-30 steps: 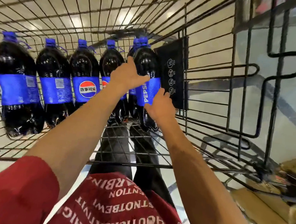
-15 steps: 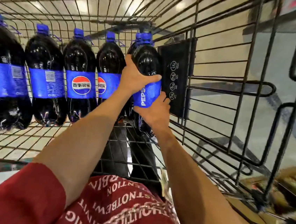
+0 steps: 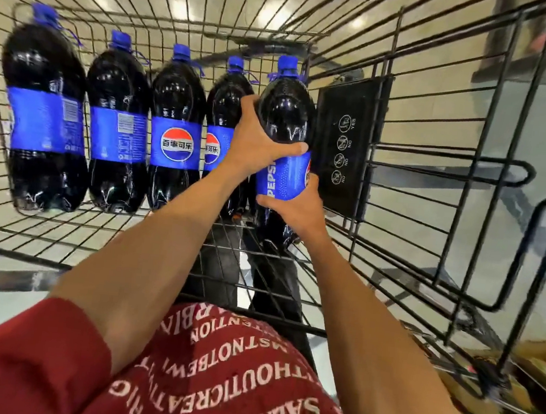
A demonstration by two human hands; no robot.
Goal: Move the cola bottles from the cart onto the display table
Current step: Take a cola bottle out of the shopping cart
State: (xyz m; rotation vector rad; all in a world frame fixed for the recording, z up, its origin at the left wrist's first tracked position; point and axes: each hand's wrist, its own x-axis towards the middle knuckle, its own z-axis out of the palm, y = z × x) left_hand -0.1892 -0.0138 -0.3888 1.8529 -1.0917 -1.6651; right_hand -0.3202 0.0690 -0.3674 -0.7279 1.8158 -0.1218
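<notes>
Left grip (image 3: pixel 254 147) and right grip (image 3: pixel 298 209) hold one Pepsi bottle (image 3: pixel 284 117) in the cart (image 3: pixel 437 172); four other bottles (image 3: pixel 179 102) wait.

— Where are the hands?
— The left hand (image 3: pixel 254 142) and right hand (image 3: pixel 298 213) grip the rightmost cola bottle (image 3: pixel 286 117) in the cart (image 3: pixel 439 150).
— Others?
— Beside it, four other bottles (image 3: pixel 174 149) line up leftward.

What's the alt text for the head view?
Two bare hands grip the rightmost cola bottle in a wire cart, left hand around its upper body, right hand at the label's lower edge. Four more bottles line up to its left.
</notes>
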